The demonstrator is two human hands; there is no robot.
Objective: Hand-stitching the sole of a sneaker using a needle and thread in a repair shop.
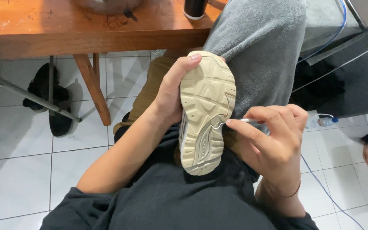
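While the left hand [171, 91] grips a beige-soled shoe [206, 111] sole-up over the lap, the right hand [273, 136] pinches a thin metal tool [239, 122] against its edge, with a wooden surface [64, 25] beyond and a capped bottle [320, 121] just right.

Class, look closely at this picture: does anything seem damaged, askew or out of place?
Nothing looks damaged. The left hand holds a shoe sole-up, oddly for footwear, while the right hand presses a thin metal tool into a tread groove. Dark shoes lie loosely under the wooden table.
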